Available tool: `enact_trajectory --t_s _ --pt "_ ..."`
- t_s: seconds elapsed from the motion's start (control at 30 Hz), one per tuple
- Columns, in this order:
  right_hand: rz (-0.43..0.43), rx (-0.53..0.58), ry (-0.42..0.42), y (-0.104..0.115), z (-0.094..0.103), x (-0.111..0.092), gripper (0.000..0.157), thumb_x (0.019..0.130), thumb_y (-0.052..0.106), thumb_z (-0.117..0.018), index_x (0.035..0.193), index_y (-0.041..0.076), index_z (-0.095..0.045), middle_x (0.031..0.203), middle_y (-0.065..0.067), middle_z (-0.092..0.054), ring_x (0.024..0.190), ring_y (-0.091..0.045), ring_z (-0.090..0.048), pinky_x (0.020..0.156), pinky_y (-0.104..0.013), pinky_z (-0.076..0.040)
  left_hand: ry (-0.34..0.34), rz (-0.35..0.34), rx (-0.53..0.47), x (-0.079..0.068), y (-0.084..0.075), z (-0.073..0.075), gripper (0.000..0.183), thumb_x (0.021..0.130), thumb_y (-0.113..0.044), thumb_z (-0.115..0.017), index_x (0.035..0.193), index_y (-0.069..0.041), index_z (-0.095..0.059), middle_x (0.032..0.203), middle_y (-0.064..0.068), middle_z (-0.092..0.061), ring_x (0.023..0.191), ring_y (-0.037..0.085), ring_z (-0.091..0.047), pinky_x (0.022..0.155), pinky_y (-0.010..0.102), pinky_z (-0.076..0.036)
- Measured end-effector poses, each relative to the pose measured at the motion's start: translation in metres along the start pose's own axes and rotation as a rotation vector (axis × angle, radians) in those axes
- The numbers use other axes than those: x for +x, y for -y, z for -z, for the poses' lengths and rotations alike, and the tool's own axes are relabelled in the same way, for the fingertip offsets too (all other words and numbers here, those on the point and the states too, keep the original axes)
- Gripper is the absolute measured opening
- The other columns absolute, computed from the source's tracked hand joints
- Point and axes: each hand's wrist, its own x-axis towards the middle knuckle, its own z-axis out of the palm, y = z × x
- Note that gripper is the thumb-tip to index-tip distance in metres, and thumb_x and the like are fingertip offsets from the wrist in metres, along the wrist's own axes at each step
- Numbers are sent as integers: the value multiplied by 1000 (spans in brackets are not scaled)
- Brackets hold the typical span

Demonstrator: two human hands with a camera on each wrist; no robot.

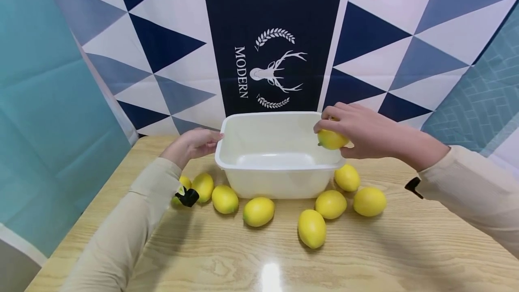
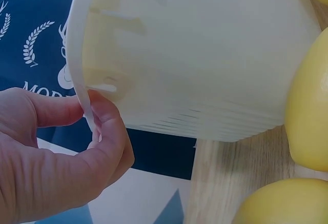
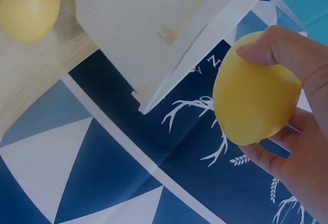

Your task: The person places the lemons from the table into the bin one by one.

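A white plastic basin (image 1: 279, 172) stands on the wooden table, its inside bare in the head view. My left hand (image 1: 199, 142) pinches the left rim of the basin between thumb and curled fingers, as the left wrist view (image 2: 66, 147) shows up close. My right hand (image 1: 357, 127) grips a yellow lemon (image 1: 331, 139) above the basin's right rim. In the right wrist view the thumb lies over that lemon (image 3: 256, 93) and the fingers curl round its far side.
Several lemons lie on the table (image 1: 219, 256) around the basin: one lemon (image 1: 258, 212) in front, one lemon (image 1: 203, 187) at the left, one lemon (image 1: 370, 201) at the right. Behind rises a patterned blue and white cloth (image 1: 170, 57).
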Motion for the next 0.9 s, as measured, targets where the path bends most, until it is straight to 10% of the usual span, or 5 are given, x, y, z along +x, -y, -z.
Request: enact_trajectory --t_s 0.9 --pt "-39 140 262 2 -13 58 51 66 7 -84 112 17 -64 104 -9 -60 90 -25 -53 76 -38 -53 11 14 3 1 -2 1 49 101 -11 -50 146 1 -37 115 3 -48 100 13 -51 73 13 -55"
